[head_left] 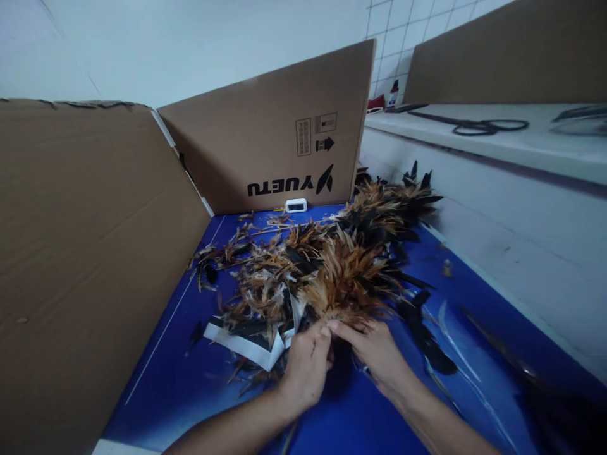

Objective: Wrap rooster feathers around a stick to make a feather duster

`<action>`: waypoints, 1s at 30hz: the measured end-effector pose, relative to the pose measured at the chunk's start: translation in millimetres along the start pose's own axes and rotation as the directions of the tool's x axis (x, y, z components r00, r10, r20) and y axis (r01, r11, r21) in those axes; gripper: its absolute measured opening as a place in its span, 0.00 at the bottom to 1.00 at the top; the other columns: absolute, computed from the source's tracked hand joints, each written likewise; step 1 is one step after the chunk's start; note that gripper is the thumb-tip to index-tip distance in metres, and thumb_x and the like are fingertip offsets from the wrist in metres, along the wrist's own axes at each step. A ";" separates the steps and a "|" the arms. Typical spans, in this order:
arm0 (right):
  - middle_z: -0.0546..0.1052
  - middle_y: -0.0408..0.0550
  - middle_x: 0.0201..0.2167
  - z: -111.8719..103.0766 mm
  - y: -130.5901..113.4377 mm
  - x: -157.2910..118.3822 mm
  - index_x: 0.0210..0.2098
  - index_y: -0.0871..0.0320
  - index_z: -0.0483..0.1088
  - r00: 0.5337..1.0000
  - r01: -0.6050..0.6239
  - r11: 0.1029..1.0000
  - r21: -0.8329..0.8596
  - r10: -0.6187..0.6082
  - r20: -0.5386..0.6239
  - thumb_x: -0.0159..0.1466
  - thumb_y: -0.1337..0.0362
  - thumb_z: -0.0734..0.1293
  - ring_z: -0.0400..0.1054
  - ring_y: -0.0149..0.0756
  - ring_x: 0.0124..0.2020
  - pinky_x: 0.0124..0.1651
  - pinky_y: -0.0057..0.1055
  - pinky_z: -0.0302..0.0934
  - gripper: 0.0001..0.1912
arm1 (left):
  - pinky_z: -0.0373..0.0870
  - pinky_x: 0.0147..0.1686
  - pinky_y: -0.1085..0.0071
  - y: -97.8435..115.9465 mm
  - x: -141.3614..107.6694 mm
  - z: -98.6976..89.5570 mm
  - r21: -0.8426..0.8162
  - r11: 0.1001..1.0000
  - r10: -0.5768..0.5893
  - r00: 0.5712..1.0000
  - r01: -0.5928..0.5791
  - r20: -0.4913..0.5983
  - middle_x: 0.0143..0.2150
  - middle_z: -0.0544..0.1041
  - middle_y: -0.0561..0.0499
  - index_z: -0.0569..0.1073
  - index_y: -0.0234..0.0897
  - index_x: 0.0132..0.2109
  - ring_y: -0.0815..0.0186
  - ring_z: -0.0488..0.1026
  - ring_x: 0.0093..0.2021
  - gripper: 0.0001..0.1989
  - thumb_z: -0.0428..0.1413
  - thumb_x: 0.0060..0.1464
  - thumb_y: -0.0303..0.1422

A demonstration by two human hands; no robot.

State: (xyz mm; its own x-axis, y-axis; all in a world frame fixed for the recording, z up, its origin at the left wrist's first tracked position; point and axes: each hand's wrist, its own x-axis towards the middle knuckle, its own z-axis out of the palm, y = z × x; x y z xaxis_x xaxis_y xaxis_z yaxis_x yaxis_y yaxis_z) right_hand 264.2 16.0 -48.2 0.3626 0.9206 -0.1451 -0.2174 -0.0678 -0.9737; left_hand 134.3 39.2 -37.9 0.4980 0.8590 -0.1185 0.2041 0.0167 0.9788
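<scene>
A thick brown and black feather trim (348,278) runs from my hands toward the back right of the blue table. My left hand (306,363) is closed, thumb and fingers pinched on its near end. Touching the same end from the right, my right hand (374,347) has its fingers curled and its thumb pressed against the feathers. The two thumbs nearly meet, and the fingertips underneath are hidden. Left of my left hand lies a folded white strip (244,346) with a black part and loose feathers. Many loose brown feathers (265,284) are spread behind it.
Brown cardboard panels (279,126) stand at the left and back of the blue table (165,392). A small white digital device (296,206) sits by the back panel. Black feathers (427,335) lie at right. Black scissors (488,126) and a small bottle (393,95) rest on a white ledge.
</scene>
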 end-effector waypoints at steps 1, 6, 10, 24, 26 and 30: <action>0.79 0.47 0.28 -0.1 0.7 0.1 0.27 0.60 0.75 1.000 0.011 1.000 -0.012 -0.011 0.002 0.49 0.60 0.72 0.71 0.39 0.32 0.38 0.33 0.64 0.10 | 0.53 0.18 0.78 -0.3 1.4 0.4 -0.052 0.998 -0.027 1.000 0.027 -0.005 0.22 0.62 0.55 0.69 0.34 0.35 0.73 0.58 0.20 0.20 0.42 0.60 0.45; 0.74 0.44 0.19 0.9 3.2 2.2 0.20 0.60 0.72 1.000 0.027 0.998 -0.056 -0.026 0.018 0.50 0.60 0.71 0.67 0.34 0.24 0.33 0.30 0.61 0.10 | 0.46 0.13 0.79 2.4 7.0 0.6 -0.218 0.970 -0.103 0.994 0.106 0.023 0.22 0.65 0.54 0.67 0.33 0.28 0.77 0.54 0.16 0.19 0.48 0.56 0.46; 0.76 0.46 0.22 4.8 -0.1 1.7 0.24 0.61 0.74 1.000 0.021 1.000 -0.018 -0.021 -0.003 0.49 0.60 0.71 0.69 0.37 0.29 0.35 0.31 0.62 0.10 | 0.48 0.15 0.78 1.8 8.3 -1.0 -0.101 0.995 -0.028 0.999 0.024 -0.034 0.16 0.59 0.57 0.68 0.33 0.27 0.76 0.52 0.15 0.20 0.48 0.57 0.45; 0.66 0.41 0.13 9.9 -18.4 -6.7 0.21 0.58 0.69 1.000 0.024 1.000 -0.011 -0.024 0.006 0.51 0.56 0.70 0.67 0.37 0.26 0.28 0.29 0.61 0.12 | 0.43 0.13 0.80 13.1 6.2 -0.7 -0.368 0.923 -0.102 0.993 0.115 0.055 0.25 0.67 0.53 0.69 0.31 0.47 0.77 0.55 0.16 0.21 0.51 0.54 0.43; 0.64 0.40 0.13 9.2 -21.5 -7.9 0.19 0.58 0.67 0.997 0.043 0.999 -0.029 -0.041 0.066 0.53 0.54 0.69 0.64 0.33 0.22 0.26 0.27 0.59 0.15 | 0.40 0.12 0.80 17.0 7.9 -3.8 -0.440 0.878 -0.144 0.980 0.190 0.136 0.26 0.68 0.52 0.68 0.31 0.44 0.78 0.55 0.16 0.19 0.51 0.54 0.43; 0.65 0.41 0.13 5.1 -20.7 -6.1 0.16 0.58 0.66 0.991 0.074 0.994 -0.080 -0.064 0.115 0.53 0.52 0.68 0.63 0.32 0.21 0.27 0.28 0.60 0.18 | 0.40 0.13 0.80 21.0 10.0 -9.9 -0.466 0.847 -0.130 0.949 0.256 0.286 0.25 0.67 0.53 0.68 0.32 0.40 0.78 0.53 0.15 0.16 0.52 0.53 0.43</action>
State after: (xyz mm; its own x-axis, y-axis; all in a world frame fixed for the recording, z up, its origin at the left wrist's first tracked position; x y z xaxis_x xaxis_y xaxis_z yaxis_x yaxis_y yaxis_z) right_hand 261.9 13.8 -26.2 0.2694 0.9611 -0.0612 -0.1168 -0.0305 -0.9927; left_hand 135.2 53.3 -16.9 0.6874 0.6669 -0.2876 -0.0922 0.4729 0.8763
